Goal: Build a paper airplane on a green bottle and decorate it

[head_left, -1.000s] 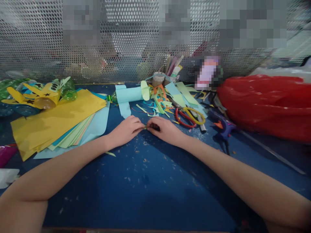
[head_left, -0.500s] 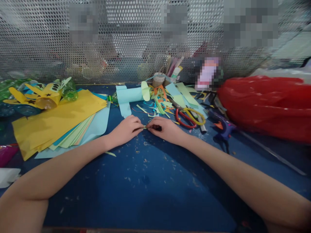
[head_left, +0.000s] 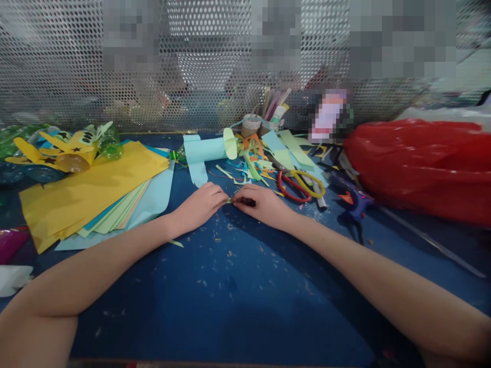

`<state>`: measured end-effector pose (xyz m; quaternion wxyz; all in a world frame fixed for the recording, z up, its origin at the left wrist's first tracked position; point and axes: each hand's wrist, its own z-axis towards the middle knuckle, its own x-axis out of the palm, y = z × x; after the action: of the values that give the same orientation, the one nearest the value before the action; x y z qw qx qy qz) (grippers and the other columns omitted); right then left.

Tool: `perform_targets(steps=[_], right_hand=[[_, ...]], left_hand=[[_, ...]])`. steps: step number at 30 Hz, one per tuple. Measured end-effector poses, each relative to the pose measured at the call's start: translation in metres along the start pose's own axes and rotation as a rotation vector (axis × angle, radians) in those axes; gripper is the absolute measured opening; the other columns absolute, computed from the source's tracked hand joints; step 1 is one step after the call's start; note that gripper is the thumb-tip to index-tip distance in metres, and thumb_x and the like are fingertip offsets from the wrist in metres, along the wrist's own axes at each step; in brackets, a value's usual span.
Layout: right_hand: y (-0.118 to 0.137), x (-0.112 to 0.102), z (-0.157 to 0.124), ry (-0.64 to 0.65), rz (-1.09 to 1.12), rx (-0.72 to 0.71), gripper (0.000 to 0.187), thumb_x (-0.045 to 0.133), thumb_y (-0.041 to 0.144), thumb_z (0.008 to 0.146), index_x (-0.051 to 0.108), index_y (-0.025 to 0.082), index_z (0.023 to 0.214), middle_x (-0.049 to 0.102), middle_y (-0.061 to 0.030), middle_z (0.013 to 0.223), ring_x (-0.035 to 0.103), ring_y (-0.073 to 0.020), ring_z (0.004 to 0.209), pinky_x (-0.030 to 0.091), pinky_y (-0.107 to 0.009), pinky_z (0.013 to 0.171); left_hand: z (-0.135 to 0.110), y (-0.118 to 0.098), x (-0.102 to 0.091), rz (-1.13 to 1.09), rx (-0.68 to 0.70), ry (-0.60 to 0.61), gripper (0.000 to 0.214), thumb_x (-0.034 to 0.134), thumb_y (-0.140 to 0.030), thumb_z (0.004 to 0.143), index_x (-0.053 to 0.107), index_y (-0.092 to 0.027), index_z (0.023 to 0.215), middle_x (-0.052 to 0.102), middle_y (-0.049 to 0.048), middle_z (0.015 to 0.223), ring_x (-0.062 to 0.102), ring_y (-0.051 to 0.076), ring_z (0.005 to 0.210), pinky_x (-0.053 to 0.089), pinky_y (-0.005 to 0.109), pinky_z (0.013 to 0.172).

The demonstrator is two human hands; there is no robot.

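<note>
My left hand (head_left: 201, 205) and my right hand (head_left: 261, 203) meet near the middle of the blue table (head_left: 226, 306), fingertips almost touching. Between them shows a small light-green paper piece (head_left: 229, 200), pinched at both ends; most of it is hidden by the fingers. Just beyond the hands lies a green plastic bottle (head_left: 182, 154) on its side, wrapped in light-blue paper (head_left: 205, 150) with wing-like flaps and a pale-green rounded piece at one end. Paper scraps (head_left: 249, 166) are heaped to the right of it.
Scissors (head_left: 293, 186) with red and yellow handles lie right of my hands, then a blue glue gun (head_left: 355, 202) and a red plastic bag (head_left: 418, 168). Leftward are stacked coloured sheets (head_left: 95, 189) and a yellow paper craft (head_left: 72, 148). A perforated metal screen (head_left: 207, 66) stands behind.
My left fingers have curled slightly closer around the paper piece. Both hands otherwise keep their place, and the things on the table have not moved.
</note>
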<state>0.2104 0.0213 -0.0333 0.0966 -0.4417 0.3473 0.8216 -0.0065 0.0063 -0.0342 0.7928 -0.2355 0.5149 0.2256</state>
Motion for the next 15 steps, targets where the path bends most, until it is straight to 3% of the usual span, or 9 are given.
perform_targets(steps=[7, 15], right_hand=[[-0.0027, 0.001, 0.0004, -0.002, -0.022, -0.009, 0.014, 0.057, 0.018, 0.087, 0.07, 0.019, 0.088, 0.067, -0.006, 0.085, 0.062, -0.0162, 0.077, 0.051, -0.03, 0.073], [-0.0045, 0.001, 0.0007, -0.002, -0.029, -0.008, 0.014, 0.057, 0.019, 0.087, 0.071, 0.019, 0.088, 0.067, -0.0058, 0.085, 0.063, -0.0164, 0.078, 0.052, -0.03, 0.074]], left_hand=[[-0.0005, -0.0016, -0.0007, -0.035, -0.049, -0.019, 0.022, 0.043, -0.022, 0.098, 0.063, -0.013, 0.098, 0.063, 0.0085, 0.091, 0.055, 0.02, 0.087, 0.046, 0.034, 0.082], [-0.0023, 0.0014, 0.001, -0.003, 0.034, -0.046, 0.026, 0.039, -0.021, 0.099, 0.065, -0.015, 0.101, 0.064, 0.008, 0.091, 0.055, 0.02, 0.086, 0.046, 0.033, 0.079]])
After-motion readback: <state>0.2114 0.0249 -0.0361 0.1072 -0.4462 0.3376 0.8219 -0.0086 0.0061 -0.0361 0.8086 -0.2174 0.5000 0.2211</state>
